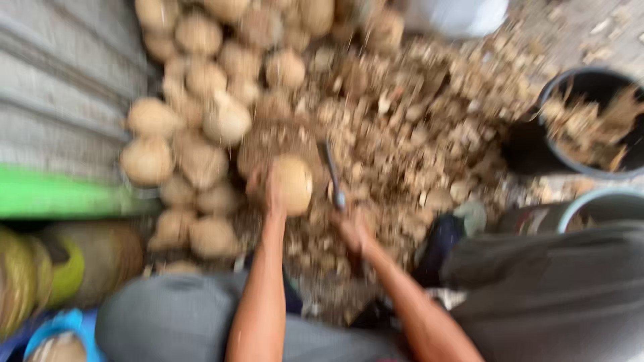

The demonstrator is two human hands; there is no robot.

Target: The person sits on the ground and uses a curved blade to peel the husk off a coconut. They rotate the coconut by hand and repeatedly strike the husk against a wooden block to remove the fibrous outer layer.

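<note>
The head view is blurred by motion. My left hand (268, 191) grips a round pale-brown husked coconut (293, 184) and holds it over a brown mound of fibre. My right hand (353, 231) is closed on the handle of a dark metal blade (333, 175) that points up and away, just right of the coconut. Both forearms reach forward from the bottom of the view, over my grey-clad knees.
A heap of husked coconuts (201, 107) lies at the left and top. Husk scraps (429, 114) cover the ground at the centre and right. A black bucket (547, 94) with husk pieces stands at the right, a second round container (597, 201) below it. Green coconuts (60, 268) lie at the lower left.
</note>
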